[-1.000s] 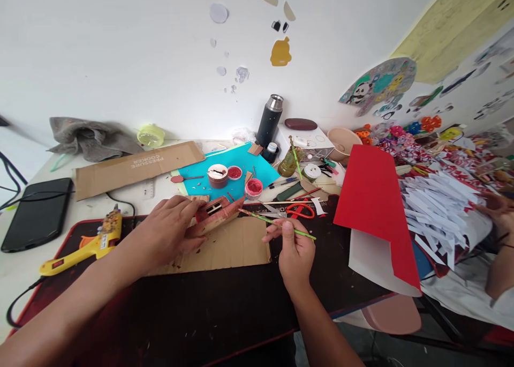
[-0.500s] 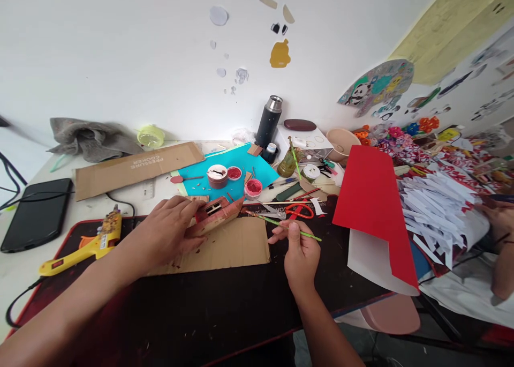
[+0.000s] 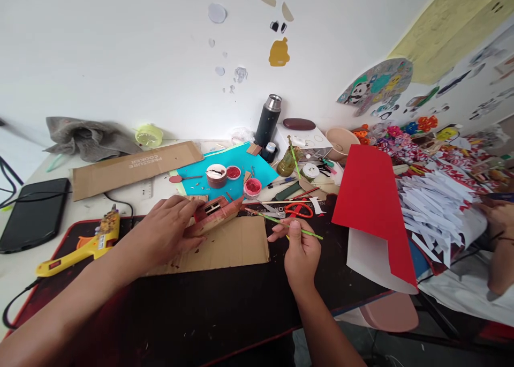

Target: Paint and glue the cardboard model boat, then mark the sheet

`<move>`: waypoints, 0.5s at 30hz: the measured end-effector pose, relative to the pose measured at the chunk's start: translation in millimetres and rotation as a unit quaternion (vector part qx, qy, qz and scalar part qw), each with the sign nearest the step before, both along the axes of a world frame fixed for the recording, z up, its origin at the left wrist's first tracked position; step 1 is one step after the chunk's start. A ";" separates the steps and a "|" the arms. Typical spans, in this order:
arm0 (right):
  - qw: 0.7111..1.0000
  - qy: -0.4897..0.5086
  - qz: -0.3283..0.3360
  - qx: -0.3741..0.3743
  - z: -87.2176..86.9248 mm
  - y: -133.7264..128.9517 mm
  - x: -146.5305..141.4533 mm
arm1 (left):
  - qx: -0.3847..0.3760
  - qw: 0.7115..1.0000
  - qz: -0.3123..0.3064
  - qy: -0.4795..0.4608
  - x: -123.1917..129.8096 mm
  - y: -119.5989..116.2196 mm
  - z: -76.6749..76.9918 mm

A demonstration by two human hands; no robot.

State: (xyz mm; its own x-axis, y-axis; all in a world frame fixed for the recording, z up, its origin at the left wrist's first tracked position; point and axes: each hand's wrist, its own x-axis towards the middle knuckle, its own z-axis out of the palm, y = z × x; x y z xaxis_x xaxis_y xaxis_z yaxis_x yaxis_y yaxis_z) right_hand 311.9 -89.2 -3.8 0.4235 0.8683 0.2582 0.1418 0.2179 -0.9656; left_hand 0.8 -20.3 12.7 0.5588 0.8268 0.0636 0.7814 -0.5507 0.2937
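My left hand (image 3: 171,225) grips a small red-painted cardboard model (image 3: 219,218) with a slotted opening on top. It is held over a flat piece of brown cardboard (image 3: 236,244) on the black mat. Between the thumb and fingers of my right hand (image 3: 302,254) is a thin green paintbrush (image 3: 311,233), its tip pointing left, close to the model's right end. Just behind stands an open pot of red paint (image 3: 252,187). Scissors with orange handles (image 3: 304,210) lie beyond my right hand. My left fingers hide part of the model.
A yellow glue gun (image 3: 96,244) lies at left near a black phone (image 3: 34,214). Behind are a brown jar (image 3: 217,177) on blue paper (image 3: 193,166), and a black flask (image 3: 268,123). Red card (image 3: 367,195) and paper strips (image 3: 437,211) occupy the right, near another person's arm (image 3: 501,254).
The view has shifted very slightly. Both hands keep their hold on the model and the paintbrush, with almost no movement. The other person's hand at far right has moved a little.
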 end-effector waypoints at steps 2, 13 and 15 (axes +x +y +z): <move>1.000 -0.003 0.016 0.004 2.2 0.3 -3.6 | 0.008 1.000 -0.001 -0.006 -1.5 0.0 -3.2; 1.000 0.004 0.014 0.002 -0.5 5.0 -7.7 | 0.020 1.000 -0.005 -0.011 -2.5 -0.5 -7.0; 1.000 0.009 0.009 0.008 -0.9 4.2 -8.1 | 0.022 1.000 -0.004 -0.015 -2.5 -0.7 -7.8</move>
State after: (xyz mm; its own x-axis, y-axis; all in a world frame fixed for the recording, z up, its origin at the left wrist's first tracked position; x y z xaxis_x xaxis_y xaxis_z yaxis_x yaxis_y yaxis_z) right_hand 303.8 -84.9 -4.7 0.4126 0.8718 0.2641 0.1207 0.2350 -0.9645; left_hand -1.7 -21.0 4.9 0.5634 0.8178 0.1174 0.7674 -0.5706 0.2924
